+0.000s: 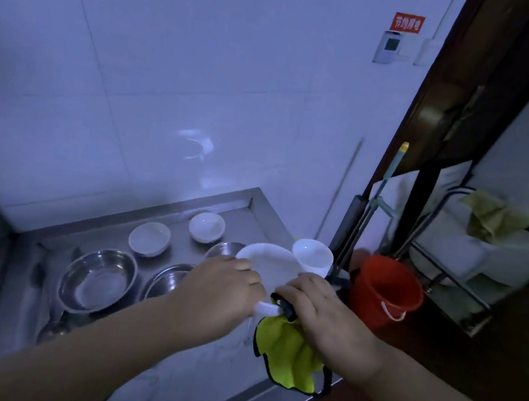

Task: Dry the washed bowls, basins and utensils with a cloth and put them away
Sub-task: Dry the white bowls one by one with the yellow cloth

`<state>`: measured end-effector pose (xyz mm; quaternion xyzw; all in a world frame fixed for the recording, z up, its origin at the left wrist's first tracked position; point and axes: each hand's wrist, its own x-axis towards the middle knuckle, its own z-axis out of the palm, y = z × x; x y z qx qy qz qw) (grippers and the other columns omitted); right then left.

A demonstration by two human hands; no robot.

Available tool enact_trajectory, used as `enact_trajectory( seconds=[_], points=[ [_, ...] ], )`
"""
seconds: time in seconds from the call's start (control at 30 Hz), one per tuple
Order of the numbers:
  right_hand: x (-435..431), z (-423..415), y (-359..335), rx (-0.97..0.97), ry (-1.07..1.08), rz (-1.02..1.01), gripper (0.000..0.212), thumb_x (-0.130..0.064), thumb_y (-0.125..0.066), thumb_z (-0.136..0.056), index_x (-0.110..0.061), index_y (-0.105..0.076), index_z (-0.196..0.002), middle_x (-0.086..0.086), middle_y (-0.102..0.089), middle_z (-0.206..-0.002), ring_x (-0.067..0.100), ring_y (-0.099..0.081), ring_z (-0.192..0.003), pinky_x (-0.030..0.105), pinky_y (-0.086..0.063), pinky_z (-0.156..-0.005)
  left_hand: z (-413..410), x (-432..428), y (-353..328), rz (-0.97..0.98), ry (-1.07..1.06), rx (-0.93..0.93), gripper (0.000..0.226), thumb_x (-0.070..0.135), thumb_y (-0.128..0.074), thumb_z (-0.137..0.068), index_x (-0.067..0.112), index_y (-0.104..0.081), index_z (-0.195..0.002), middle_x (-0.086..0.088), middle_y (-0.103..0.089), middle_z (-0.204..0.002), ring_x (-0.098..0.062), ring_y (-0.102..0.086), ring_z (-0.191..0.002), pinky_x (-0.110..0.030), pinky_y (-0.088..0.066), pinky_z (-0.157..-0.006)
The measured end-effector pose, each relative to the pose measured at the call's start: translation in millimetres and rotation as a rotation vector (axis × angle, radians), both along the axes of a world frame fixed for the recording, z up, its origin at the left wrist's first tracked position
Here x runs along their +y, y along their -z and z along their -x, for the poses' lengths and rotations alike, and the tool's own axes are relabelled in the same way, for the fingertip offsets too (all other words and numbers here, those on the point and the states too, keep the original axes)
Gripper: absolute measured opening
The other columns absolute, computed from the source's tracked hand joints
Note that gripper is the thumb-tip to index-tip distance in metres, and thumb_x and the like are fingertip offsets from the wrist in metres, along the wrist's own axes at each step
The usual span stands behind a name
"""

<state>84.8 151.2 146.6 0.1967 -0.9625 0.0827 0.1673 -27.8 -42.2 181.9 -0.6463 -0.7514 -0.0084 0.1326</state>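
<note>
My left hand (222,294) grips the near left rim of a white bowl (274,265) held above the steel counter (187,373). My right hand (322,319) holds a yellow-green cloth with black trim (288,358) against the bowl's near right side; the cloth hangs below my fingers. On the counter sit two white bowls (149,239) (206,226), a white cup-like bowl (312,257), a large steel basin (99,280), a second steel basin (166,280) partly behind my left arm, and a small steel bowl (223,250).
A white tiled wall (170,90) backs the counter. To the right of the counter stand a red bucket (384,291), mop handles (387,181) and a dark wooden door frame (459,100). A metal rack with a rag (489,216) stands further right.
</note>
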Motion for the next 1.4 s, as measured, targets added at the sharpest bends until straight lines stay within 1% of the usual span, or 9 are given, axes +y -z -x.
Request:
enact_trajectory(
  seconds=[0.1,0.23,0.37,0.5,0.67,0.83,1.07,1.27,1.4],
  points=[
    [35,-15,21,-0.024,0.115,0.085,0.045,-0.008,-0.055,-0.089,-0.014,-0.039,-0.13,0.001,-0.045,-0.12,0.019,-0.046,-0.113,0.032,-0.037,-0.1,3,35,22,0.02,-0.022,-0.061,0.014,0.03,-0.072,-0.055,0.026,-0.058,-0.055,0.01,-0.053,-0.056,-0.011,-0.055,-0.056,-0.019,-0.035,-0.048],
    [92,-31,43,-0.056,0.27,0.244,0.068,0.003,-0.069,-0.074,-0.017,-0.038,-0.131,0.0,-0.043,-0.122,0.019,-0.045,-0.112,0.034,-0.037,-0.098,17,88,55,0.011,-0.116,-0.139,0.021,0.037,-0.044,-0.063,0.024,-0.058,-0.054,0.009,-0.056,-0.055,-0.013,-0.057,-0.055,-0.018,-0.04,-0.046],
    [151,-45,59,-0.088,0.357,0.287,0.071,0.006,-0.074,-0.068,-0.015,-0.041,-0.127,0.0,-0.046,-0.118,0.017,-0.045,-0.108,0.024,-0.033,-0.099,32,145,85,-0.021,-0.219,-0.207,0.023,0.034,-0.04,-0.062,0.021,-0.054,-0.05,0.005,-0.054,-0.051,-0.018,-0.056,-0.051,-0.019,-0.038,-0.041],
    [202,-60,85,-0.138,0.438,0.314,0.074,0.008,-0.078,-0.065,-0.014,-0.043,-0.126,-0.001,-0.047,-0.117,0.014,-0.045,-0.108,0.019,-0.03,-0.099,21,194,126,0.007,-0.21,-0.275,0.024,0.032,-0.043,-0.067,0.02,-0.057,-0.052,0.004,-0.054,-0.053,-0.02,-0.057,-0.053,-0.022,-0.042,-0.038],
    [245,-75,112,-0.156,0.53,0.34,0.07,0.012,-0.071,-0.062,-0.011,-0.044,-0.123,0.005,-0.053,-0.113,0.017,-0.047,-0.105,0.029,-0.037,-0.093,2,238,182,0.109,-0.154,-0.348,0.02,0.028,-0.05,-0.069,0.021,-0.061,-0.054,0.005,-0.056,-0.055,-0.018,-0.057,-0.054,-0.022,-0.04,-0.041],
    [264,-86,127,-0.157,0.577,0.351,0.068,0.01,-0.074,-0.06,-0.012,-0.047,-0.118,0.002,-0.051,-0.11,0.017,-0.048,-0.101,0.035,-0.044,-0.084,-7,267,213,0.281,-0.153,-0.36,0.025,0.024,-0.084,-0.043,0.019,-0.06,-0.048,0.005,-0.055,-0.05,-0.016,-0.056,-0.049,-0.019,-0.038,-0.039],
    [275,-95,134,-0.226,0.549,0.372,0.081,0.021,-0.075,-0.05,-0.013,-0.046,-0.119,-0.001,-0.049,-0.112,0.016,-0.047,-0.104,0.037,-0.047,-0.086,-6,277,235,0.341,-0.099,-0.34,0.032,0.022,-0.086,-0.034,0.02,-0.058,-0.048,0.003,-0.054,-0.05,-0.018,-0.055,-0.048,-0.018,-0.039,-0.043],
    [271,-94,137,-0.268,0.537,0.37,0.079,0.016,-0.078,-0.053,-0.016,-0.046,-0.118,0.006,-0.059,-0.107,0.015,-0.048,-0.102,0.028,-0.041,-0.088,-7,275,245,0.339,-0.064,-0.309,0.01,0.025,-0.063,-0.055,0.016,-0.059,-0.051,-0.001,-0.055,-0.051,-0.021,-0.055,-0.048,-0.023,-0.046,-0.047],
    [262,-90,131,-0.279,0.489,0.378,0.07,0.01,-0.072,-0.057,-0.015,-0.047,-0.117,0.007,-0.059,-0.107,0.015,-0.047,-0.102,0.027,-0.037,-0.089,-10,275,244,0.285,-0.054,-0.311,0.029,0.03,-0.037,-0.067,0.015,-0.057,-0.052,-0.004,-0.054,-0.052,-0.023,-0.054,-0.049,-0.025,-0.046,-0.052]
  ],
)
